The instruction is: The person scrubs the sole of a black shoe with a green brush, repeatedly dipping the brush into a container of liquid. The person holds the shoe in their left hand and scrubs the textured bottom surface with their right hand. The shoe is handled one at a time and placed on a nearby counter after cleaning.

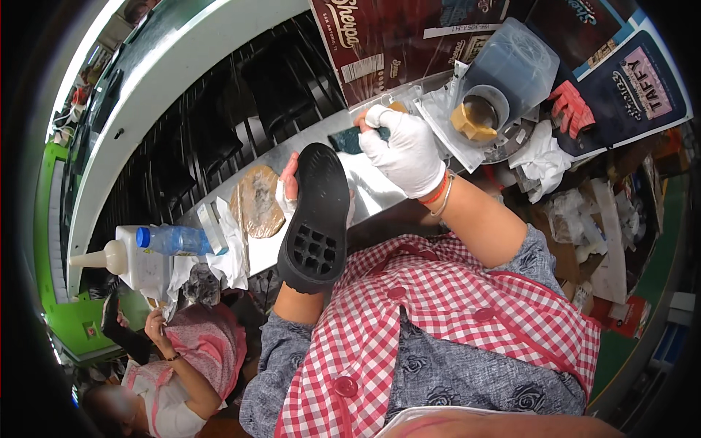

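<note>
My left hand (288, 186), in a white glove with bare fingertips, holds a black shoe sole (315, 212) upright. The sole's grid of square hollows at the heel faces me, and most of that hand is hidden behind it. My right hand (400, 150), in a similar glove, is closed over the metal work ledge (376, 182), its bare fingertips curled together. Beside and under those fingers lies a dark green flat piece (347, 140). Whatever the right fingers grip is too hidden to make out.
Left along the ledge are a brown oval pad (257, 201), a blue-capped bottle (175, 239) and a white nozzle bottle (135, 259). A cup of yellowish liquid (478, 113) and a pink-red glove (571, 108) are at the right. Behind runs a black-slatted conveyor (212, 117). A co-worker (182, 365) sits lower left.
</note>
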### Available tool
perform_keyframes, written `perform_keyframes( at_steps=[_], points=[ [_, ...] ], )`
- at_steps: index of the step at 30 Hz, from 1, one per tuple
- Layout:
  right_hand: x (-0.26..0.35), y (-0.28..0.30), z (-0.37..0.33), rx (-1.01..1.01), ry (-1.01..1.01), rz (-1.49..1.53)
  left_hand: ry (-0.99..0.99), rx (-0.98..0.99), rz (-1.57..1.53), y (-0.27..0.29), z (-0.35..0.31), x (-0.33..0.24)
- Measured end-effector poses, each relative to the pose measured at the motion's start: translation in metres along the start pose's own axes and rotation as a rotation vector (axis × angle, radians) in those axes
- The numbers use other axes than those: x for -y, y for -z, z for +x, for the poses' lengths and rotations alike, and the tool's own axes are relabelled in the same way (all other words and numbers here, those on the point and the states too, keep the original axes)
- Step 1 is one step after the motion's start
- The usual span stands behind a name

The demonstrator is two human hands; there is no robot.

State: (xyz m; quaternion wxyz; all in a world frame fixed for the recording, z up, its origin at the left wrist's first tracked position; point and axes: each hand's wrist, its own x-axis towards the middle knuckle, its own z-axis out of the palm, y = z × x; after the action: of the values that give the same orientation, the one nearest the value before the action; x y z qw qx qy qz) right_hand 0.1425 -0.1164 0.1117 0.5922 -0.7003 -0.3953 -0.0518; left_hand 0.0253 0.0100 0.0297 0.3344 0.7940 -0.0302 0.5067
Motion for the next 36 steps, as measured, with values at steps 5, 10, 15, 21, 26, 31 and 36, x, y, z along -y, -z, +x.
perform_keyframes(
  at_steps=[5, 10, 15, 21, 26, 31, 36],
  points=[
    [0.010, 0.006, -0.002, -0.061, -0.050, 0.129, -0.033, -0.002, 0.123, 0.002, -0.003, 0.004],
    [0.010, 0.005, -0.003, 0.071, 0.068, 0.005, -0.214, -0.073, 0.175, -0.004, -0.001, 0.013],
    [0.006, 0.005, -0.003, -0.008, -0.069, -0.044, -0.306, 0.008, 0.238, 0.003, -0.001, 0.007],
    [0.021, 0.017, -0.013, -0.193, -0.245, 0.393, -0.397, 0.100, 0.269, 0.029, -0.005, 0.001],
    [0.040, 0.021, -0.041, -0.163, -0.472, 0.566, -0.553, 0.177, 0.349, 0.050, -0.007, 0.005],
    [0.046, 0.010, -0.053, -0.047, -0.398, 0.473, -0.481, 0.258, 0.326, 0.060, -0.003, -0.010],
    [0.042, 0.014, -0.061, 0.007, -0.273, 0.332, -0.587, 0.147, 0.535, 0.063, -0.001, -0.006]
  ],
)
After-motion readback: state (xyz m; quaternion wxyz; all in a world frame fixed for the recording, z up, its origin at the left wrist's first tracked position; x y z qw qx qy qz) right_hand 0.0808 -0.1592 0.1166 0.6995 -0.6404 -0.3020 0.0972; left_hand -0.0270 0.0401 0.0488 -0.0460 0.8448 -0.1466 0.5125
